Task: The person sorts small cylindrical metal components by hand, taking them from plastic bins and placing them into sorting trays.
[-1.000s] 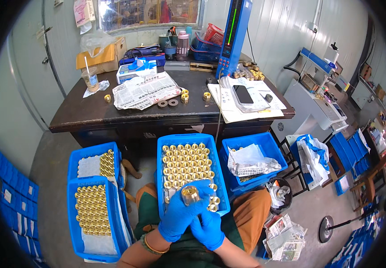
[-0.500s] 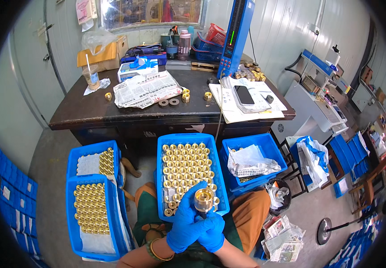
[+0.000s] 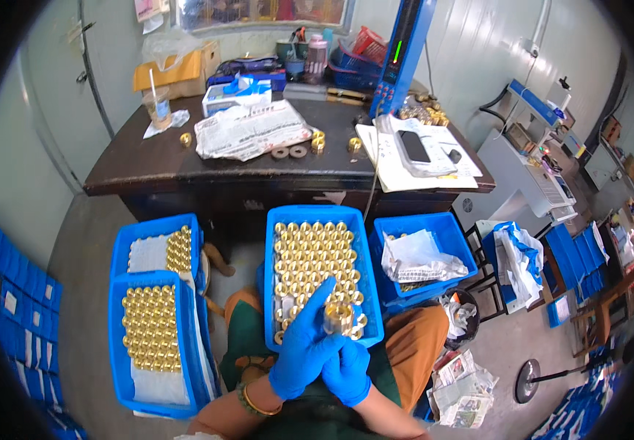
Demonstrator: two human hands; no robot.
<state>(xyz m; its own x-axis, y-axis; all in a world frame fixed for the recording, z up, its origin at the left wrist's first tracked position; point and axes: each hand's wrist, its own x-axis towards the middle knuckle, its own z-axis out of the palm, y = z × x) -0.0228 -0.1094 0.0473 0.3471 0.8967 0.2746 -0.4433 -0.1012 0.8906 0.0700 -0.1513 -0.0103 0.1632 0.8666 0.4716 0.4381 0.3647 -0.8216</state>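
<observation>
Both my hands wear blue gloves and meet in front of the middle crate. My left hand (image 3: 301,357) is closed around a gold-coloured brass threaded ring fitting (image 3: 339,318), its thumb raised along the near-left side. The fitting's round open end faces up toward me. Just under it, my right hand (image 3: 347,372) is closed, touching the left; whatever its fingers hold is hidden. Behind the hands, a blue plastic crate (image 3: 271,275) contains rows of similar brass fittings (image 3: 314,255).
At left, two blue crates (image 3: 116,381) hold brass fittings and white paper. A blue crate (image 3: 471,265) with newspaper stands right. Beyond is a dark desk (image 3: 163,172) with a newspaper (image 3: 251,130), a phone (image 3: 413,146) and a blue column gauge (image 3: 397,66) with a green light bar.
The view has shifted a little, so the desk and crates appear slightly farther right. My hands still hold the brass fitting together, now a bit blurred; the right hand's fingers have shifted slightly.
</observation>
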